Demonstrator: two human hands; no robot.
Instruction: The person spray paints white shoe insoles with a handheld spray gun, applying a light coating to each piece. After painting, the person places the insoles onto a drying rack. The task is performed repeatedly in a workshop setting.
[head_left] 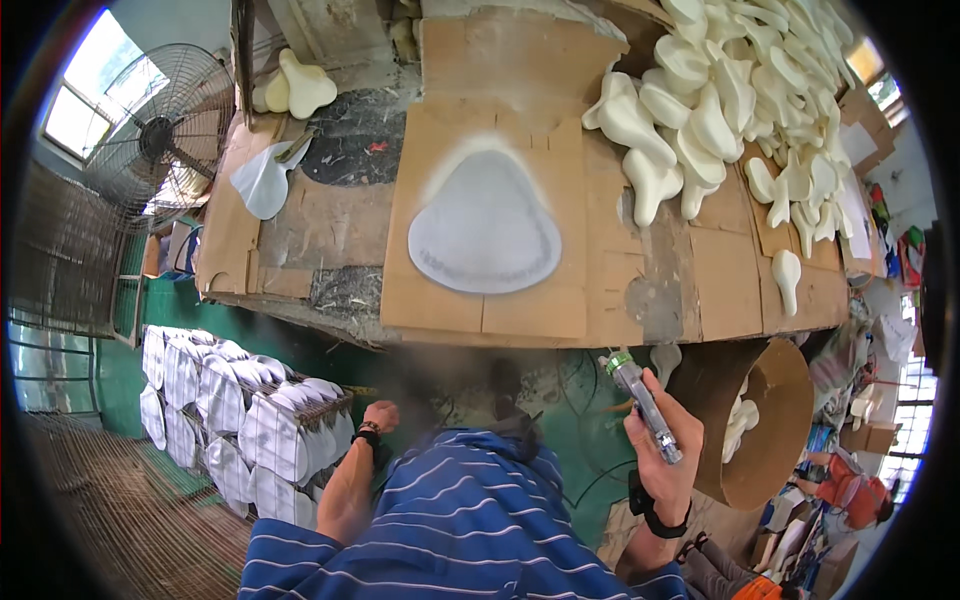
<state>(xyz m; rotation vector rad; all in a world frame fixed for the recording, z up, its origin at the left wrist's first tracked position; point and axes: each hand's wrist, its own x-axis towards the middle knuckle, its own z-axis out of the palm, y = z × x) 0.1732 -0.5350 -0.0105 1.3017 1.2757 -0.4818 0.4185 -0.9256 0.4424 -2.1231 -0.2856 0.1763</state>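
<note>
My right hand is wrapped round a spray gun with a green ring at its head, held in front of the table's near edge. My left hand hangs low on the left with its fingers curled in and nothing visible in them, close to a wire rack. On the cardboard sheet in the middle of the table lies a rounded triangular grey-white piece, flat, with a pale spray haze around its upper edge. Neither hand touches it.
Cream foam saddle pads are heaped at the far right of the table; one pad lies apart. White covers hang on the rack at lower left. A cardboard drum stands right, a fan far left. Other people are at lower right.
</note>
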